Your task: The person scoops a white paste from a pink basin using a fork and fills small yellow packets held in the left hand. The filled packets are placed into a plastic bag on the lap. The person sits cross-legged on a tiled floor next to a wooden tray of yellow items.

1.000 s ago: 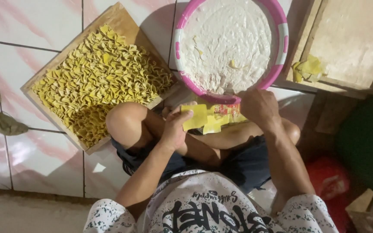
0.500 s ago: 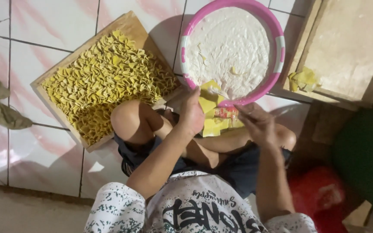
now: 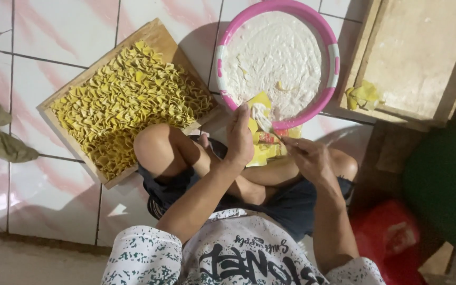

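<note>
The left hand (image 3: 240, 138) has lifted a yellow wrapper (image 3: 260, 103) to the pink basin (image 3: 333, 58), pinching it; the right hand (image 3: 308, 157) now pinches a small stick beside the wrapper stack (image 3: 265, 152).

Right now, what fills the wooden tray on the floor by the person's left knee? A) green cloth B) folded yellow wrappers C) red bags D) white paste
B: the wooden tray is packed with folded yellow wrappers; the white paste sits in the pink-rimmed basin instead.
</note>
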